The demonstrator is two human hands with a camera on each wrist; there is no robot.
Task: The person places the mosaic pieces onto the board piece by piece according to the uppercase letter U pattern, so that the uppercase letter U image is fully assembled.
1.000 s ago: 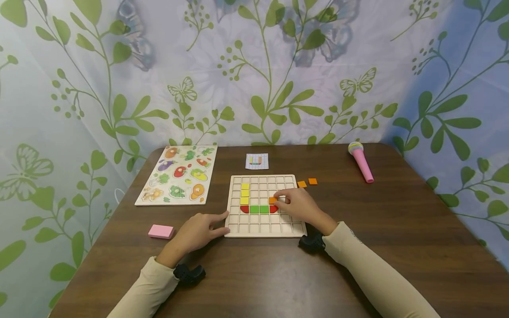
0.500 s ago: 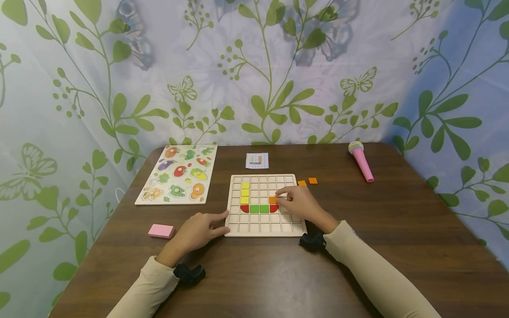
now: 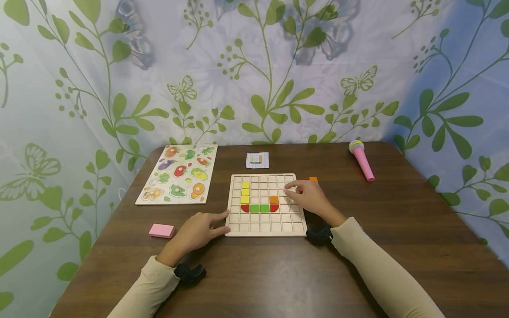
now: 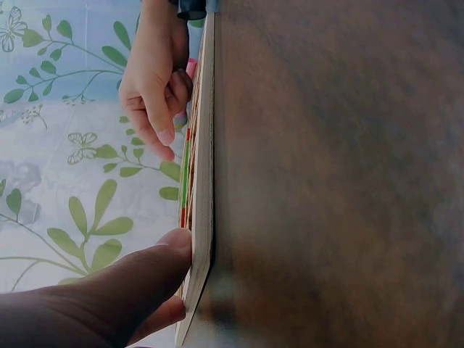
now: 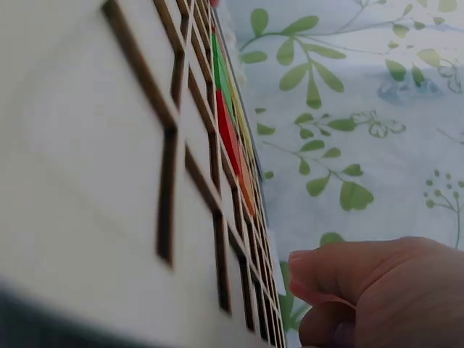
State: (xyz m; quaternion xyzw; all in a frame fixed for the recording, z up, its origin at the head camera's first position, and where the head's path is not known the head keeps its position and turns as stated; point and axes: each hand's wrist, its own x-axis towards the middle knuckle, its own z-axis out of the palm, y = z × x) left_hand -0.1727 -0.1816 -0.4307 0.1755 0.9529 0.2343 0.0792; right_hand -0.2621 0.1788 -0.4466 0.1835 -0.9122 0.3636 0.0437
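A wooden grid board (image 3: 260, 228) lies on the table. It bears three yellow tiles (image 3: 245, 192) in a column, two green tiles (image 3: 260, 208), two rounded red tiles (image 3: 274, 208) and one orange tile (image 3: 274, 200) above the right red one. The left hand (image 3: 199, 231) rests its thumb and fingertips on the board's left edge; its thumb (image 4: 156, 261) shows there in the left wrist view. Over the board's right side hovers the right hand (image 3: 310, 198), thumb and forefinger apart, nothing visible between them. Behind it another orange tile (image 3: 313, 179) peeks out, partly hidden.
A small pattern card (image 3: 257, 160) lies beyond the board. To the left are a vegetable puzzle board (image 3: 175, 176) and a pink block (image 3: 161, 230). A pink toy microphone (image 3: 362, 161) lies at the far right. A leaf-patterned cloth hangs behind the table.
The right hand has let go of the orange tile, which stays in its grid square. It has moved right and now covers one of the loose orange tiles. The left hand stays put.
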